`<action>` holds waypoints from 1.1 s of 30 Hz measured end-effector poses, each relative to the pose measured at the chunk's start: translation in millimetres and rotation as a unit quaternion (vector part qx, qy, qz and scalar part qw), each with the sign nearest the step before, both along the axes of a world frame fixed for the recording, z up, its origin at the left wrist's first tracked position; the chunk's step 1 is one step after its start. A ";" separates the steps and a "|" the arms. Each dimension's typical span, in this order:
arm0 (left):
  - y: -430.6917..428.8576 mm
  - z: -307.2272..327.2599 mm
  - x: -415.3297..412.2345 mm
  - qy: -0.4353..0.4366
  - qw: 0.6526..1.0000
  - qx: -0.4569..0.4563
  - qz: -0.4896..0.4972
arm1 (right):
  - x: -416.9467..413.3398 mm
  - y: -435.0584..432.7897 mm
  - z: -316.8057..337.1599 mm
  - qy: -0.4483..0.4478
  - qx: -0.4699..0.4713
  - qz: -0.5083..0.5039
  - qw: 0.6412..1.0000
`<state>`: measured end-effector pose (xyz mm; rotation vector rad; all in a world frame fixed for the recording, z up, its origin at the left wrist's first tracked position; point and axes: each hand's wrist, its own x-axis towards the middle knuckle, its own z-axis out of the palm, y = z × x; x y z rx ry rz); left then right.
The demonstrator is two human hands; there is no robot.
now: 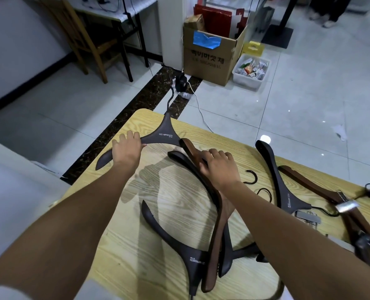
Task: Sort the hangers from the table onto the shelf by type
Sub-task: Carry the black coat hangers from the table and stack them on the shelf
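Several hangers lie on a light wooden table (158, 276). My left hand (126, 147) grips the left arm of a dark brown wide hanger (165, 133) at the table's far edge. My right hand (219, 165) grips the upper arm of a reddish-brown wooden hanger (219, 232), which lies over another dark hanger (188, 163). A further dark hanger (179, 250) lies near the front. At the right lie one more dark hanger (281, 187) and reddish-brown clip hangers (322, 190). No shelf is in view.
Beyond the table is a tiled floor with a cardboard box (210, 55), a white bin (252, 71) of packets, a power strip with cables (183, 83), and a wooden chair (82, 37) beside a desk at the back left.
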<state>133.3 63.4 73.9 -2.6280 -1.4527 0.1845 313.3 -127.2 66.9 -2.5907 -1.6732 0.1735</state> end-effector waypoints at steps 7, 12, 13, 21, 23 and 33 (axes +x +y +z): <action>-15.1 21.6 -10.8 -0.030 0.999 0.016 0.020 | -11.4 -20.7 10.8 -0.009 0.014 0.009 1.000; -24.8 36.6 -15.5 -0.035 0.998 0.042 0.027 | -13.1 -39.6 16.0 -0.013 0.018 0.006 1.000; -26.1 40.2 -16.1 -0.033 0.998 0.045 0.030 | -13.2 -42.9 17.8 -0.013 0.020 0.003 1.000; -36.6 82.8 -18.9 -0.089 0.990 0.097 0.041 | -10.7 -60.7 37.2 -0.025 0.015 -0.010 1.000; -37.9 91.1 -19.1 -0.121 0.987 0.094 0.047 | -12.1 -63.6 41.8 -0.024 0.017 -0.012 1.000; -64.0 91.4 -7.0 -0.133 0.988 0.067 0.027 | -12.6 -96.7 48.2 -0.035 0.012 -0.023 0.999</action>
